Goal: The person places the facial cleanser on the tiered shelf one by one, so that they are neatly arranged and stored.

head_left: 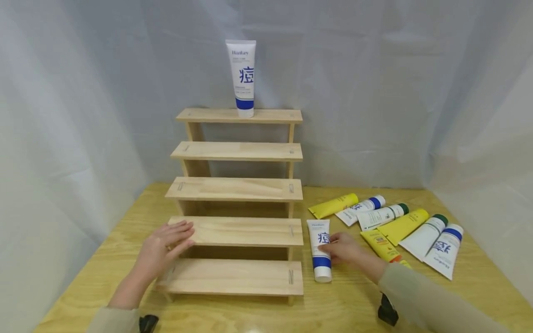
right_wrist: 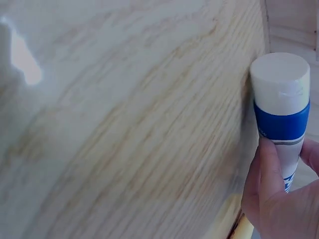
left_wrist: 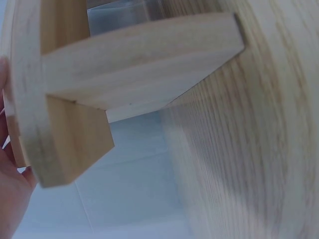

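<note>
My right hand [head_left: 343, 248] grips a white squeeze tube [head_left: 319, 249] with a blue band, its white cap pointing down. The tube stands out just right of a wooden stepped rack [head_left: 235, 231]. In the right wrist view the thumb and fingers [right_wrist: 271, 167] hold the tube [right_wrist: 281, 119] below its blue band. My left hand [head_left: 160, 247] rests at the left end of the rack's second-lowest shelf, fingers fairly straight. At the left wrist view's edge, part of that hand [left_wrist: 14, 194] shows beside the rack's wood [left_wrist: 139, 59]. A matching tube [head_left: 244, 78] stands cap-down on the top shelf.
Right of the rack, several tubes lie on the wooden table [head_left: 354, 296]: yellow ones [head_left: 333, 206], green-capped white ones [head_left: 424, 237] and blue-banded white ones [head_left: 444, 249]. Pale sheeting [head_left: 362, 92] hangs behind and at both sides.
</note>
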`<action>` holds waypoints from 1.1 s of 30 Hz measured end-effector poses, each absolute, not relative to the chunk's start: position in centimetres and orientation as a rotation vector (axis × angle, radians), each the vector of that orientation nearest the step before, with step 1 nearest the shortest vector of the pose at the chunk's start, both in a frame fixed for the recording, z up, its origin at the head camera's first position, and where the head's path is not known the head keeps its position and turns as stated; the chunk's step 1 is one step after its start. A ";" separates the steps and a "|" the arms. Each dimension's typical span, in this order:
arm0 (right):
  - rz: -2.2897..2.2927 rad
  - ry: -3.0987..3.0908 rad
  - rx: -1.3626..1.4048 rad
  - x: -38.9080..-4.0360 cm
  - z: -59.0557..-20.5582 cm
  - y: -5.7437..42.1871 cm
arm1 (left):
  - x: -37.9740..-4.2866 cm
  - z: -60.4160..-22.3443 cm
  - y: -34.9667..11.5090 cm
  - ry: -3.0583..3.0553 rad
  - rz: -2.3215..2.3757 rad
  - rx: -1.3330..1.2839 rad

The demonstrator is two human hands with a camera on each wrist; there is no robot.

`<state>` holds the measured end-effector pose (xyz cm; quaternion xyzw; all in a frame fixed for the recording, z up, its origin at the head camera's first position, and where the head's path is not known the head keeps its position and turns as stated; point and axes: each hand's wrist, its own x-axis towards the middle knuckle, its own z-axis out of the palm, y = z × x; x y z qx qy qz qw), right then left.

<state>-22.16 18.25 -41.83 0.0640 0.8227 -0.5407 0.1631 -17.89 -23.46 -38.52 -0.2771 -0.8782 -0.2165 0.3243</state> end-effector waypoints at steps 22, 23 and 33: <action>-1.791 2.480 0.125 -21.9 -37.7 20.0 | -17.7 -38.5 -23.5 -2.292 -0.577 -0.723; -1.808 2.481 0.099 -21.9 -37.4 20.1 | -17.6 -38.5 -23.5 -2.291 -0.578 -0.723; -1.963 2.509 -0.048 -22.1 -34.6 20.6 | -17.7 -38.6 -23.6 -2.304 -0.571 -0.713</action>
